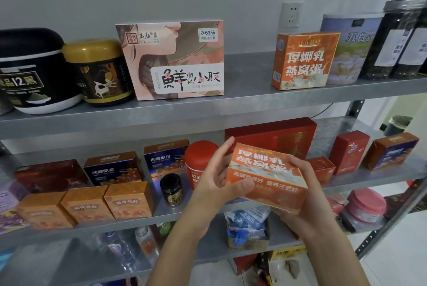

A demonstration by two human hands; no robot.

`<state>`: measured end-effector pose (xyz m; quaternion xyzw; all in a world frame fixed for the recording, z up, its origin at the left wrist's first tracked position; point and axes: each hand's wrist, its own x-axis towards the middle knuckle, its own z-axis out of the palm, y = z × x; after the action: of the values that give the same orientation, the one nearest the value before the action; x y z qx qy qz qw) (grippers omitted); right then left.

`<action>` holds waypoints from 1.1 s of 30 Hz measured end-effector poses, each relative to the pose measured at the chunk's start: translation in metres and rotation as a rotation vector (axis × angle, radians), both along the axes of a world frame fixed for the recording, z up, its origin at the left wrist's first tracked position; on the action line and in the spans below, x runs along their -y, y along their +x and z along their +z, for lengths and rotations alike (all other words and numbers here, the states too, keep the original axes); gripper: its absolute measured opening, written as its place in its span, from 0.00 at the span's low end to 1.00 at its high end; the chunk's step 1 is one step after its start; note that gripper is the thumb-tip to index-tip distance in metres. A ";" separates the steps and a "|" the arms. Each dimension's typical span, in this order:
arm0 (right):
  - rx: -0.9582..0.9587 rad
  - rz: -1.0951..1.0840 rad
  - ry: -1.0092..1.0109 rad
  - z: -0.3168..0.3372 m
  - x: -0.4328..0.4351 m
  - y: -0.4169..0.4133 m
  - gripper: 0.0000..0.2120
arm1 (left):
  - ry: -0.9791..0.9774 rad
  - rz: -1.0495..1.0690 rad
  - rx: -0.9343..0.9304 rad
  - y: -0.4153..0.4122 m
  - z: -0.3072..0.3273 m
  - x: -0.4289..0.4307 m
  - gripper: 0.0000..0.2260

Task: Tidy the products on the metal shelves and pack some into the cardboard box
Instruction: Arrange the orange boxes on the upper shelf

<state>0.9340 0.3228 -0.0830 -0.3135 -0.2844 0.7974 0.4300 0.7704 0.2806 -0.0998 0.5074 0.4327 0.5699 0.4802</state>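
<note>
Both my hands hold an orange product box (265, 176) in front of the middle shelf. My left hand (217, 179) grips its left end, thumb on the front face. My right hand (307, 195) wraps around its right end and underside. A matching orange box (302, 60) stands on the top metal shelf (245, 98), right of a large pink box (175, 59). No cardboard packing box shows in this view.
The top shelf also carries a black jar (34, 70), a gold-lidded jar (99, 70), a pale tin (349, 50) and dark jars (402, 40). The middle shelf (161, 211) holds orange cartons (87, 204), blue boxes (115, 168), a red jar (198, 158) and red boxes (349, 151). Lower shelves hold packets.
</note>
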 end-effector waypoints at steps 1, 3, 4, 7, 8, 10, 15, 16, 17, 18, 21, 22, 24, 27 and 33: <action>0.014 -0.044 -0.005 -0.002 -0.001 0.000 0.18 | 0.011 0.027 -0.077 0.001 0.000 -0.001 0.38; 0.094 -0.132 0.020 -0.005 -0.003 0.000 0.17 | 0.082 0.138 -0.350 0.003 0.002 -0.001 0.34; 0.138 -0.169 0.040 -0.008 -0.005 0.001 0.17 | 0.143 0.166 -0.509 0.003 0.003 -0.001 0.33; 0.220 -0.225 0.087 -0.012 -0.008 0.003 0.19 | 0.355 0.158 -0.995 0.003 0.001 -0.004 0.38; 0.231 -0.228 0.091 -0.014 -0.009 0.003 0.20 | 0.442 0.181 -1.129 0.005 0.001 -0.006 0.37; 0.237 -0.198 0.109 -0.012 -0.007 0.003 0.22 | 0.566 0.273 -1.184 0.011 -0.002 -0.010 0.32; 0.509 -0.092 0.307 -0.006 -0.015 0.009 0.36 | 0.442 0.417 -0.851 0.006 0.001 -0.012 0.22; 0.593 -0.139 0.366 -0.006 -0.017 0.011 0.36 | 0.373 0.390 -0.736 0.004 0.003 -0.009 0.22; 0.660 -0.199 0.457 -0.006 -0.019 0.013 0.35 | 0.313 0.363 -0.634 0.002 0.005 -0.008 0.22; 0.705 -0.239 0.583 -0.006 -0.019 0.016 0.31 | 0.272 0.338 -0.560 0.000 0.007 -0.006 0.22; 0.695 -0.126 0.829 -0.012 -0.015 0.024 0.27 | 0.233 0.265 -0.466 -0.003 0.009 -0.004 0.22; 0.632 -0.086 0.863 -0.014 -0.015 0.026 0.31 | 0.227 0.238 -0.460 -0.003 0.009 -0.004 0.22; 0.527 -0.076 0.878 -0.014 -0.016 0.027 0.32 | 0.211 0.188 -0.458 -0.003 0.011 -0.002 0.23; 0.470 -0.135 0.902 -0.012 -0.014 0.029 0.25 | 0.191 0.112 -0.458 -0.003 0.013 0.000 0.22; 0.493 -0.181 0.932 -0.011 -0.009 0.024 0.26 | 0.205 0.121 -0.440 0.004 0.022 0.002 0.26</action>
<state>0.9578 0.3313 -0.0944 -0.2905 -0.6729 0.4488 0.5113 0.7742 0.2782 -0.0781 0.6385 0.4963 0.5143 0.2856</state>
